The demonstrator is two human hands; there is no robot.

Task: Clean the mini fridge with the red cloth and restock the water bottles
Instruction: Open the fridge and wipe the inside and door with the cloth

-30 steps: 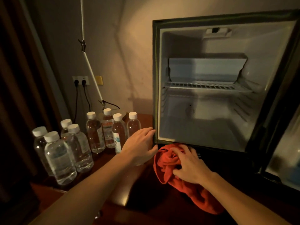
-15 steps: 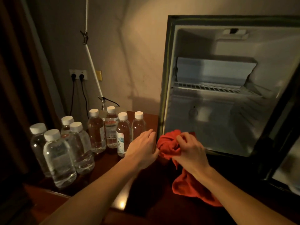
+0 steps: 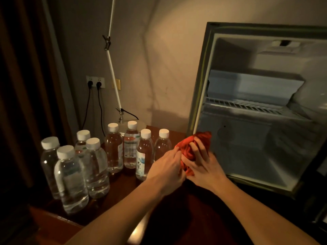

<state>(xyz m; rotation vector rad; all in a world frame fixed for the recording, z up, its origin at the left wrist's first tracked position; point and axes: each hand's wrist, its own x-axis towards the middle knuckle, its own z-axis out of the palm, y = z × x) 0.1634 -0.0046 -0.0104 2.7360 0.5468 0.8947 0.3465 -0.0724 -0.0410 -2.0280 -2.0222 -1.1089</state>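
Both my hands bunch the red cloth (image 3: 192, 147) over the bench (image 3: 123, 195): left hand (image 3: 166, 171) pinches its left edge, right hand (image 3: 203, 167) curls round the wad. Mini fridge (image 3: 265, 121) interior lies straight ahead-right, right hand nearer. Water bottles (image 3: 113, 147) stand left, not yet restocked.

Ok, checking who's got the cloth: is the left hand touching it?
Touching. The head view shows the left hand fingers pinching the red cloth.
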